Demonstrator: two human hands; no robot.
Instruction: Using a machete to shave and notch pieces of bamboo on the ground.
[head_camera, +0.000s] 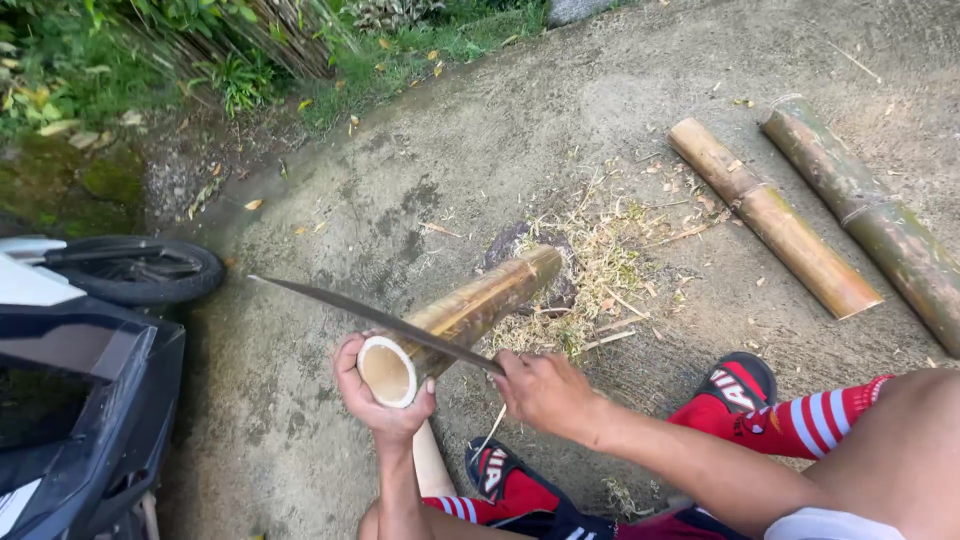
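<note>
My left hand (378, 404) cups the near, cut end of a hollow bamboo section (470, 310), which lies tilted with its far end resting on a dark stone (512, 243). My right hand (543, 390) grips the handle of a long thin blade (365, 316). The blade lies across the top of the bamboo close to the open end, its tip pointing left. Pale shavings (600, 270) are strewn around the stone.
Two more bamboo lengths lie at the right: a yellowish bamboo piece (772, 220) and a greener bamboo piece (870, 215). A scooter (80, 370) with its tyre stands at the left. Grass and plants (230, 50) border the concrete ground. My feet in black sandals and red striped socks (800, 420) are below.
</note>
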